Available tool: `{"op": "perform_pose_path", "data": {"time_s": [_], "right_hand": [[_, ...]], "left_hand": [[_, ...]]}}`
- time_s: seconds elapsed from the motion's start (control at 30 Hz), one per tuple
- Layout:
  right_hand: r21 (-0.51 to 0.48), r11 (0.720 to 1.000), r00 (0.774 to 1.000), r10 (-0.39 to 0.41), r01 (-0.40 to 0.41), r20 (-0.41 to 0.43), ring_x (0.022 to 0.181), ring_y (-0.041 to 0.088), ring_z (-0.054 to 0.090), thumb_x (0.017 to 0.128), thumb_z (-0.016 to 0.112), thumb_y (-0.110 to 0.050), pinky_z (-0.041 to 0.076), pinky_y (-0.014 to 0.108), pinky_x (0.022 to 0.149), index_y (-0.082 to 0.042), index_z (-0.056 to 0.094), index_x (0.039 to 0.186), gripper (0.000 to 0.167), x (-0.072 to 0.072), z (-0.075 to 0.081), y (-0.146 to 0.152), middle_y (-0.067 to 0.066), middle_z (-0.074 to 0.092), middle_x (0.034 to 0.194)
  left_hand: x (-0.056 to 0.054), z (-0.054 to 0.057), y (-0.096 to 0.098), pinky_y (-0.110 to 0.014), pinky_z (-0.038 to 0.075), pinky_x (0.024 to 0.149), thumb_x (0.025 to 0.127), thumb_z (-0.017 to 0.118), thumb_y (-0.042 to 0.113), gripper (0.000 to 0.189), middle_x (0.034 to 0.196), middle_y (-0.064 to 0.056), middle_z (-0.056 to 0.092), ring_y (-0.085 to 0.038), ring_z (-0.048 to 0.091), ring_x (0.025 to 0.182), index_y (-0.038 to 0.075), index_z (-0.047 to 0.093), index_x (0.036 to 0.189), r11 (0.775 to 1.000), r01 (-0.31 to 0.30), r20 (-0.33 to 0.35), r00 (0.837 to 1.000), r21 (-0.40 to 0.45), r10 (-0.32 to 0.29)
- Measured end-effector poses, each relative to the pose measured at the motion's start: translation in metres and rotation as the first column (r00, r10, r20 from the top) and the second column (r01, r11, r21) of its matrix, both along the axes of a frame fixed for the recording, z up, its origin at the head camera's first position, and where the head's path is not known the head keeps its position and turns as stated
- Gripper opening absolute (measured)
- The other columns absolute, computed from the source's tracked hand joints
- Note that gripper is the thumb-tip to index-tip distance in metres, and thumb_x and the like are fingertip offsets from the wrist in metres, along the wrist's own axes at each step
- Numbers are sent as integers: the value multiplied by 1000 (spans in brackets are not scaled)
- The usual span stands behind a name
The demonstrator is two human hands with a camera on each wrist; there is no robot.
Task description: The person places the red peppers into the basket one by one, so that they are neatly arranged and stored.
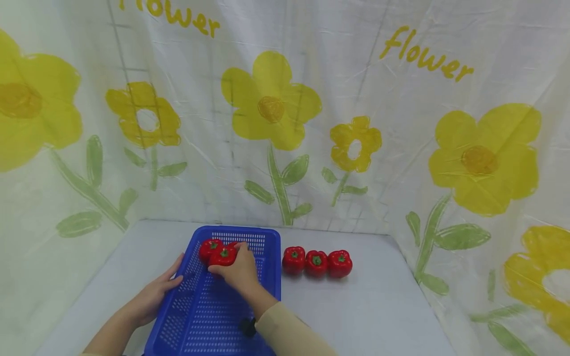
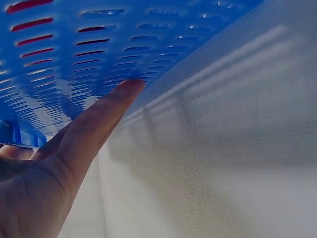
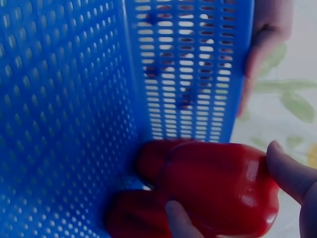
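Note:
My right hand point(image 1: 242, 271) pinches a red bell pepper point(image 1: 222, 255) between thumb and fingers, over the far left part of a blue perforated basket point(image 1: 278, 277). In the right wrist view the held pepper point(image 3: 223, 188) lies across two other red bell peppers; one pepper point(image 3: 133, 213) shows below it and another pepper point(image 3: 153, 158) behind it, against the basket wall. On the basket's left side, my left hand point(image 1: 156, 291) rests along the outer wall. Its straight fingers point(image 2: 101, 116) touch the slotted side in the left wrist view.
To the right of the basket, three red bell peppers point(image 1: 316, 263) stand in a row on the white table point(image 1: 365, 311). A white curtain point(image 1: 307, 198) printed with yellow flowers hangs behind the table. Near my right wrist there is a small black device point(image 1: 247, 327).

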State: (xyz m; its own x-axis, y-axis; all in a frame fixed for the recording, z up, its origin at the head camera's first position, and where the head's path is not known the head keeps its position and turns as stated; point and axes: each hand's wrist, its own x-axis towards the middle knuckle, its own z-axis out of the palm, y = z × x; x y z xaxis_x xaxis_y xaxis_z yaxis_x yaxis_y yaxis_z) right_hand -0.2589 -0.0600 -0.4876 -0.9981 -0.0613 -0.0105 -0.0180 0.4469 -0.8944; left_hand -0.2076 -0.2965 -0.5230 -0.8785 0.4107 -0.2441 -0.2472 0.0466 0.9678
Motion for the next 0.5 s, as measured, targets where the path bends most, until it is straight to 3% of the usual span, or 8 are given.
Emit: {"op": "perform_pose_path", "data": {"time_s": [0.5], "right_hand": [[69, 998, 1000, 3, -4, 15, 104, 29, 61, 70, 93, -34, 58, 53, 90, -11, 50, 128, 76, 4, -10, -28, 11, 60, 113]], "left_hand": [[-1, -3, -3, -59, 48, 104, 112, 28, 35, 68, 162, -32, -19, -60, 23, 144, 35, -24, 155, 1000, 16, -4, 1000, -4, -16]]}}
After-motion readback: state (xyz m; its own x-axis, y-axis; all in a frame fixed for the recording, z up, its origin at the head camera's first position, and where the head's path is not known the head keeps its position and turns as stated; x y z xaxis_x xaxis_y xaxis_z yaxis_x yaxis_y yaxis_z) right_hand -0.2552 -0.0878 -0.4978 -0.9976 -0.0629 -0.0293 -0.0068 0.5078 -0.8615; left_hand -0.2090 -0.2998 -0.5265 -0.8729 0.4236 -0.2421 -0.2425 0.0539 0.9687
